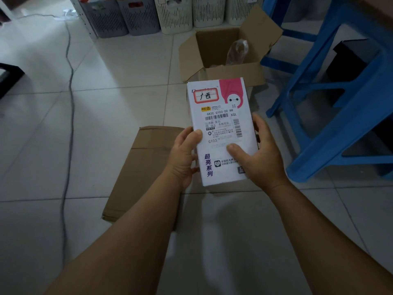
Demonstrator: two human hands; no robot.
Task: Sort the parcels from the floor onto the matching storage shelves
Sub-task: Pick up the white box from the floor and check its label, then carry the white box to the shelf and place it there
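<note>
A flat white parcel (221,124) with a pink corner, a red-framed handwritten label and a barcode slip is held upright over the floor. My left hand (184,156) grips its left edge, thumb on the front. My right hand (258,154) holds the right edge, thumb pressed on the lower front. Both hands are closed on the parcel. Behind it stands an open cardboard box (225,54) with a clear plastic bag inside.
A flattened cardboard sheet (144,167) lies on the tiled floor under my hands. Blue plastic stools (331,99) stand at the right. Grey and white slotted baskets (174,13) line the bottom of a shelf at the top. A grey cable (70,92) runs along the floor at the left.
</note>
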